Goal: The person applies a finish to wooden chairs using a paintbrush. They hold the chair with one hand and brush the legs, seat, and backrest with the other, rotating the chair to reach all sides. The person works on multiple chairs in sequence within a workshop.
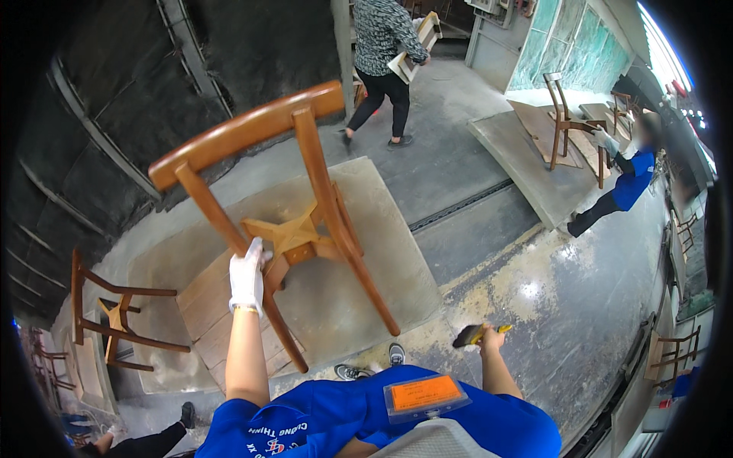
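My left hand [247,284], in a white glove, is closed around the seat rail of a brown wooden chair frame [252,130]. The frame has a curved back rest and no seat panel, so its pale cross brace [289,233] shows. It leans over a flat board on the floor. Off to the right, well apart from the chair, my bare right hand [492,339] grips a paintbrush [470,334] with a yellow handle and dark bristles.
A large board [374,221] lies beneath the chair. Another chair frame [118,313] stands at the left. At the far right, a person in blue [634,179] handles a chair [563,122] on a platform [511,168]. Another person [385,46] walks at the back, carrying a pale piece.
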A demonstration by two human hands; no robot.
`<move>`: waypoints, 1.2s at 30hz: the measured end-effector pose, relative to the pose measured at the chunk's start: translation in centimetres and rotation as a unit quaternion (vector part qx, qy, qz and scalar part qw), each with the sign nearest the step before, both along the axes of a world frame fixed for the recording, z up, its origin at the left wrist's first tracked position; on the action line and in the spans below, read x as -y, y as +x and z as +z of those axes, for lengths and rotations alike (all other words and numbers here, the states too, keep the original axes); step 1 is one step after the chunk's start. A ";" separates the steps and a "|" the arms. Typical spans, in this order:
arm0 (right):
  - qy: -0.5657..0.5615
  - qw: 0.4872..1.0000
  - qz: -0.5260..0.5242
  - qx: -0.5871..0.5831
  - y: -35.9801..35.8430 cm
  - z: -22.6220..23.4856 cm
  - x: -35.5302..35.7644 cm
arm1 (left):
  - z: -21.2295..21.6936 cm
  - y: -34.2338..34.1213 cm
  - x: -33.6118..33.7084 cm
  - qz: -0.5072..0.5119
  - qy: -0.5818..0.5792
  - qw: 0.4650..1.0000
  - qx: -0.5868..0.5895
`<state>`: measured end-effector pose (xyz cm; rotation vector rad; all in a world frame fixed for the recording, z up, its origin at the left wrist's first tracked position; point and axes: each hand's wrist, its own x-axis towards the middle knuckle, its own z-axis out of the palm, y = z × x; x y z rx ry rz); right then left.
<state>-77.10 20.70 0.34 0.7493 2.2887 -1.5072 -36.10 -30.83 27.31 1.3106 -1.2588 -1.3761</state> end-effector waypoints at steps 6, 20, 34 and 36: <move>-0.030 0.999 0.013 0.018 0.2 -1.3 -1.6 | -1.5 -0.6 -3.4 0.100 -0.026 0.992 -0.072; -0.094 0.990 0.100 0.013 -8.0 4.2 3.0 | 1.2 -6.4 -8.2 0.234 -0.112 0.965 0.030; -0.088 0.984 0.155 -0.019 -7.4 2.4 -0.8 | -10.3 -21.9 -7.9 0.157 -0.089 0.984 0.005; -0.100 0.986 0.136 -0.002 -7.1 2.2 -1.2 | -12.3 -23.9 -8.3 0.138 -0.079 0.986 0.049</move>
